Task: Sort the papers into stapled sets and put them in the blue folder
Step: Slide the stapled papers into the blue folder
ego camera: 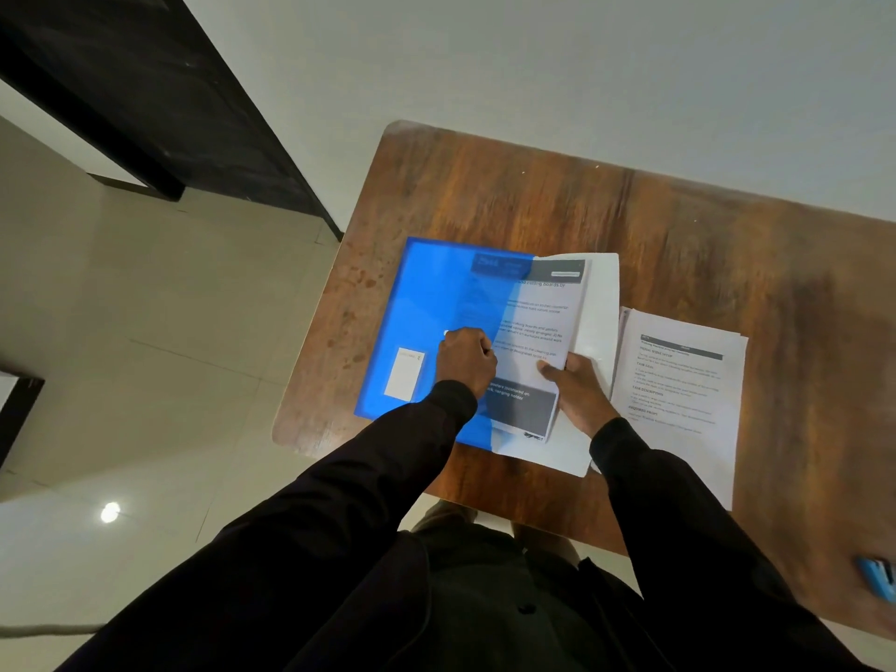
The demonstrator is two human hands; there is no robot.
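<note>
Wood counter (533,196): printed white paper set (548,312) half inside blue plastic folder (422,293). L hand (465,358) pinches cover, R hand (577,388) grips set. Next, prob. slide it fully in.

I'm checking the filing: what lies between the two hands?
In the head view, the printed paper set lies between the left hand and right hand, partly inside the blue folder.

dim, soft indoor light | lamp glare on floor (110,512) | wide-angle edge warp
</note>
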